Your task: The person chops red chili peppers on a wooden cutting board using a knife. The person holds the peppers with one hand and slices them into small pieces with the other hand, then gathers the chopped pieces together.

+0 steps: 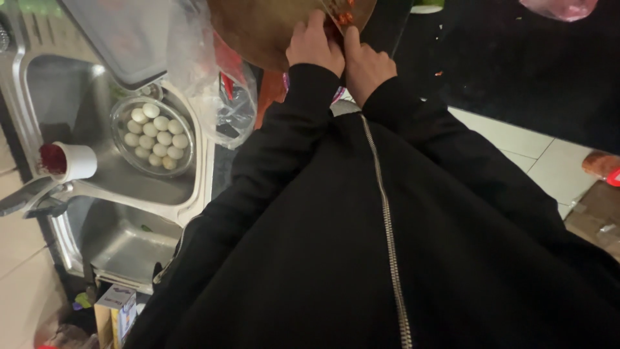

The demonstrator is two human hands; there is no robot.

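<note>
A round wooden chopping board [258, 32] lies at the top of the view with chopped red-orange pieces [342, 14] on it. My left hand [314, 46] rests on the board with its fingers curled right beside those pieces. My right hand [365, 66] is closed in a fist against the left one. A thin pale edge, perhaps a blade, shows just above the fingers. What either hand holds is hidden. Black jacket sleeves and a zipped front fill the lower half of the view.
On the left is a steel double sink [77, 97]. In it stand a glass bowl of several pale round balls [155, 136] and a white cup of red powder [64, 160]. A clear plastic bag [223, 97] lies by the board. A dark counter [516, 71] and white floor tiles [536, 155] are on the right.
</note>
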